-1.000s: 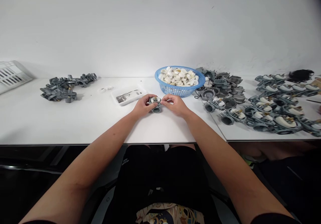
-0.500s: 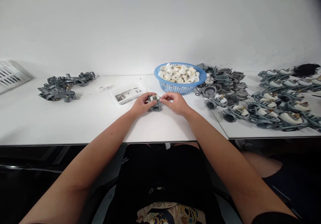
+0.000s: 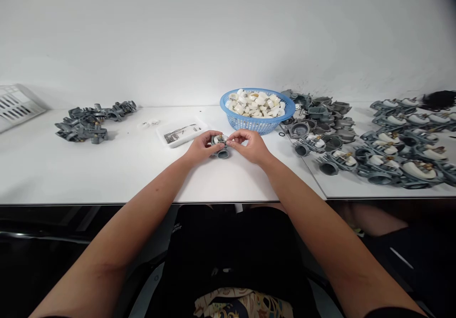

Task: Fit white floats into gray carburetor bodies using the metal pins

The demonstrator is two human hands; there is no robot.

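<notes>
- Table and wall first: what are they like?

- Both are white. The white table [image 3: 107, 180] is smooth and goes right up to the plain white wall [image 3: 178, 37]. A thin dark line cuts across the table on the right side. A slotted white crate [image 3: 21, 104] leans at the far left.

- What sits on the table?

- A blue basket [image 3: 223, 103] full of white floats [image 3: 254, 103] stands near the wall. Left of it is a clear plastic tray [image 3: 161, 139] with thin metal pins [image 3: 174, 136]. Gray carburetor bodies [image 3: 81, 123] lie heaped on the left. On the right are carburetors with floats [image 3: 381, 178], and a little black ring [image 3: 281, 134] lies by the basket.

- And the hands?

- The left hand [image 3: 201, 148] grips one small carburetor [image 3: 223, 152] low in front of the basket, near the middle of the table. The right hand [image 3: 251, 147] has its fingertips bent in close at the carburetor's right side. I can't tell if they pinch something tiny or just touch.

- What's new since a second ago?

- Not much! Both hands and the carburetor are almost the same. The view has turned a bit, so the carburetors on the right now sit closer to the right edge
</notes>
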